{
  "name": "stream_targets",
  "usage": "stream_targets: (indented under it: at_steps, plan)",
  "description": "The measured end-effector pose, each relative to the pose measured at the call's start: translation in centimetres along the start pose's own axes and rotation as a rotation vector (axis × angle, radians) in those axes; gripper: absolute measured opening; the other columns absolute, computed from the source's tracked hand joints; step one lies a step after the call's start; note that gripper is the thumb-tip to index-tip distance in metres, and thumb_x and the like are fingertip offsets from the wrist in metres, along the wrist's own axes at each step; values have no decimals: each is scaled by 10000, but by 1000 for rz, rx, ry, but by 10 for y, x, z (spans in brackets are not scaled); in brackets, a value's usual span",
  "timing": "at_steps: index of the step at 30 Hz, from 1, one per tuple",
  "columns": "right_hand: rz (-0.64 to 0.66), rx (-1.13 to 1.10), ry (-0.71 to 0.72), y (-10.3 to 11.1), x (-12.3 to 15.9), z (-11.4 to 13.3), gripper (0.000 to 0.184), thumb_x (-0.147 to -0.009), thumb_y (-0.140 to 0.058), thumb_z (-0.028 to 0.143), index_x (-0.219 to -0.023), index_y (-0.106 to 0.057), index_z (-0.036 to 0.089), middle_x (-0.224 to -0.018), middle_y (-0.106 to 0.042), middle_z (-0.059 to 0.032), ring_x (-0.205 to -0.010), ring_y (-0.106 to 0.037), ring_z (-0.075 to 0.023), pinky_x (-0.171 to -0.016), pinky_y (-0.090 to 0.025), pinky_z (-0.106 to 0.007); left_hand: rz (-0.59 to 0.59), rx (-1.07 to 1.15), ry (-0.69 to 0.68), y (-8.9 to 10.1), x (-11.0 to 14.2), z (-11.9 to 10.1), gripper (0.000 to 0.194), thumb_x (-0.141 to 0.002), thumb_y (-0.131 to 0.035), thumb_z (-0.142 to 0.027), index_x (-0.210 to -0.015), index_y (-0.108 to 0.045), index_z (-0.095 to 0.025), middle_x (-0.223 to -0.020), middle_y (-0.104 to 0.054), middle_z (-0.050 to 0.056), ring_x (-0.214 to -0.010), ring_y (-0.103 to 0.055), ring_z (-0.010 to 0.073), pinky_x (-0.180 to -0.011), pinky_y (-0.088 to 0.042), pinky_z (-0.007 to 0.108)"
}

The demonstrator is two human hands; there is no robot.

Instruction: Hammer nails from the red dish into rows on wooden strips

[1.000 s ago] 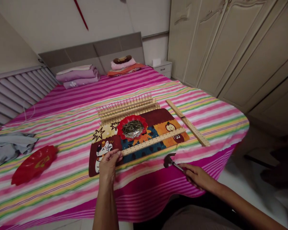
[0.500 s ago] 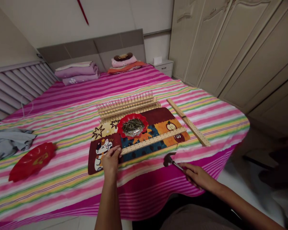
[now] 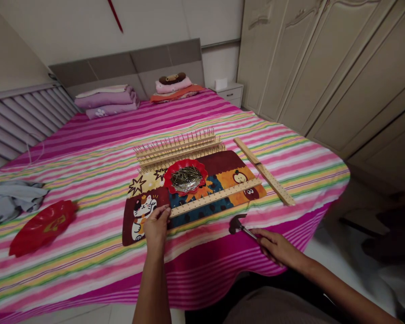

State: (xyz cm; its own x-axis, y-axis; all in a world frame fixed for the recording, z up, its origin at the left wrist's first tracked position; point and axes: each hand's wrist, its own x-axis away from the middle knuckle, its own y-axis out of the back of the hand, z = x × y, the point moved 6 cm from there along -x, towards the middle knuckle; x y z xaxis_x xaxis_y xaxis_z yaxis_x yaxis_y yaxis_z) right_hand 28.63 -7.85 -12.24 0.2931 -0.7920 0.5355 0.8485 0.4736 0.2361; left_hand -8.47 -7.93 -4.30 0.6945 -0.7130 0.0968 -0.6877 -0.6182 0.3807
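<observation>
My left hand (image 3: 157, 225) pinches the left end of a wooden strip (image 3: 216, 197) dotted with holes or nail points along its length. The strip lies slanted over a patterned mat (image 3: 185, 219) on the bed. In my right hand (image 3: 276, 247) is a claw hammer (image 3: 241, 225), its head low over the striped cover near the bed's front edge, apart from the strip. Behind the strip, a red scalloped dish (image 3: 168, 185) holds a heap of nails (image 3: 187, 176). Further back lie wooden strips (image 3: 178, 152) with many nails sticking upward.
Two more wooden strips (image 3: 273, 182) lie end to end at the right. On the left are a second red dish (image 3: 42, 227) and a grey cloth (image 3: 11, 200). Folded bedding (image 3: 110, 101) sits by the headboard (image 3: 114, 67). Wardrobes (image 3: 307, 63) stand along the right side.
The view has shifted very slightly. Both hands keep their places, with the hammer and the strip held as before.
</observation>
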Motion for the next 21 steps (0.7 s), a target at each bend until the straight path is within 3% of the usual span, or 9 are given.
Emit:
stream_targets:
  at_steps: [3, 5, 8, 10, 12, 16, 19, 21]
  plan:
    - [-12, 23, 9, 1, -1, -3, 535, -793, -395, 343, -1289, -472, 157, -482, -443, 90, -325, -375, -62, -304, -272, -151, -17, -112, -57, 0, 0, -2, 294, -640, -607, -407, -830, -704, -205, -716, -689, 0, -536, -554, 126, -550, -459, 260]
    - [-24, 62, 69, 1, -1, -1, 519, -796, -394, 350, -1261, -507, 147, -489, -479, 70, -359, -433, -85, -338, -336, -177, -45, -183, -150, 0, 0, -5, 259, -652, -594, -400, -794, -704, -215, -737, -692, 6, -623, -590, 151, -636, -474, 282]
    - [-30, 146, 265, -2, 5, 15, 442, -790, -448, 368, -1141, -616, 159, -722, -672, -44, -668, -630, -177, -586, -508, -275, -69, -250, -286, 0, 0, -9, 223, -669, -580, -400, -734, -694, -220, -786, -694, 21, -750, -612, 182, -734, -469, 305]
    - [-13, 185, 379, -11, 12, 33, 402, -798, -470, 369, -1101, -643, 168, -959, -699, -90, -893, -632, -222, -768, -505, -327, -63, -252, -333, 0, 0, -8, 221, -683, -567, -406, -716, -684, -222, -794, -689, 25, -779, -611, 190, -748, -467, 311]
    - [23, 196, 450, -23, 18, 56, 393, -833, -445, 336, -1151, -612, 178, -967, -700, -73, -865, -635, -198, -760, -502, -310, -56, -243, -355, 0, 0, -6, 214, -694, -557, -402, -699, -673, -223, -802, -686, 27, -798, -608, 189, -758, -462, 310]
    - [96, 224, 633, -53, 27, 122, 409, -879, -375, 216, -1267, -505, 202, -693, -652, 16, -549, -555, -103, -535, -457, -209, -54, -252, -396, -2, 1, -3, 182, -699, -552, -368, -660, -646, -217, -787, -664, 32, -789, -594, 184, -751, -449, 306]
    - [54, 325, 819, -69, 29, 178, 390, -882, -385, 183, -1246, -521, 220, -798, -681, 3, -633, -585, -110, -610, -474, -220, -66, -275, -421, -5, 3, -3, 171, -713, -541, -348, -652, -631, -216, -753, -636, 30, -763, -577, 178, -729, -436, 299]
    - [22, 383, 940, -79, 28, 208, 413, -879, -391, 161, -1271, -495, 244, -977, -692, -19, -802, -622, -131, -725, -482, -241, -78, -290, -444, -7, 4, -3, 171, -728, -530, -334, -653, -623, -213, -733, -617, 28, -747, -564, 172, -720, -427, 292]
